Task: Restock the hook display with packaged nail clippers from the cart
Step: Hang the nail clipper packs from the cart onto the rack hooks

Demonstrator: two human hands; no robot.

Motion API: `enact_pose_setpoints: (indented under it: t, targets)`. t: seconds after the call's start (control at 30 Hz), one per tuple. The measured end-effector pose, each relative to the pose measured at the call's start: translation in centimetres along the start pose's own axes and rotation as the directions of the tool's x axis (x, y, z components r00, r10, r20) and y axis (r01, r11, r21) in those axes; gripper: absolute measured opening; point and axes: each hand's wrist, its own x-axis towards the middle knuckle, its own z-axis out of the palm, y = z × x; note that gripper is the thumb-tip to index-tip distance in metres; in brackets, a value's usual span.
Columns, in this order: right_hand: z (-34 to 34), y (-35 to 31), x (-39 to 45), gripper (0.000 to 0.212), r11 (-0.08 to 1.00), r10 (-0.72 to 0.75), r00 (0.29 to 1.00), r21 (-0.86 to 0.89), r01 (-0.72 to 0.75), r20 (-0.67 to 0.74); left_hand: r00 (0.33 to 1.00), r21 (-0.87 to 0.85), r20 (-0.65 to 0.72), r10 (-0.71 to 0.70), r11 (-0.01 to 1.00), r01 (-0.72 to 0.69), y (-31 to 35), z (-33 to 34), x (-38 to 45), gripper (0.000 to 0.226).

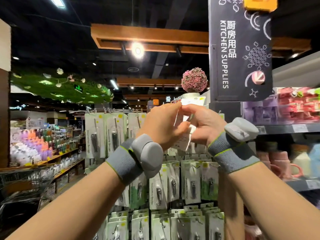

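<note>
Both hands are raised at the top row of the hook display. My left hand and my right hand together pinch a white-and-green nail clipper package near its top edge, holding it up at hook height. Most of the package is hidden behind my fingers. Other packaged nail clippers hang on the hooks to the left, and several more rows hang below my wrists. Whether the held package sits on a hook cannot be seen.
A black "Kitchen Supplies" sign hangs just right of my hands. Shelves with pink and purple goods stand on the right. A wire shopping cart is at lower left, with an aisle and product tables behind it.
</note>
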Motion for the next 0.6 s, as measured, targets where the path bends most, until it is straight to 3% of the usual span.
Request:
enact_pose_setpoints:
  t: [0.13, 0.27, 0.33, 0.4, 0.47, 0.53, 0.6]
  targets:
    - [-1.8, -1.2, -0.9, 0.063, 0.999, -0.037, 0.998, 0.038, 0.034, 0.060, 0.993, -0.233, 0.050, -0.109, 0.965, 0.117, 0.8, 1.3, 0.7, 0.035]
    - [-2.6, -1.7, -1.1, 0.047, 0.994, -0.096, 0.994, 0.038, 0.098, -0.053, 0.973, -0.434, 0.067, -0.220, 0.872, 0.227, 1.3, 1.9, 1.4, 0.024]
    - [-3.3, -2.2, -1.5, 0.041, 0.993, -0.119, 0.985, 0.000, 0.120, -0.124, 0.931, -0.619, 0.126, -0.342, 0.706, 0.343, 1.8, 1.8, 1.8, 0.019]
    - [-4.2, -2.9, -1.9, 0.041, 0.988, -0.154, 0.974, -0.019, 0.153, -0.166, 0.864, -0.763, 0.213, -0.456, 0.475, 0.438, 2.1, 1.6, 2.0, 0.019]
    - [-5.0, -3.5, -2.1, 0.040, 0.986, -0.169, 0.969, -0.045, 0.163, -0.181, 0.818, -0.829, 0.316, -0.480, 0.279, 0.484, 2.2, 1.3, 2.1, 0.021]
    - [-5.7, -3.8, -2.2, 0.042, 0.983, -0.180, 0.965, -0.062, 0.171, -0.192, 0.805, -0.844, 0.377, -0.459, 0.187, 0.502, 2.4, 1.2, 2.2, 0.024]
    - [-6.0, -3.7, -2.1, 0.043, 0.983, -0.180, 0.966, -0.070, 0.170, -0.187, 0.812, -0.850, 0.371, -0.450, 0.187, 0.492, 2.6, 1.3, 2.3, 0.026]
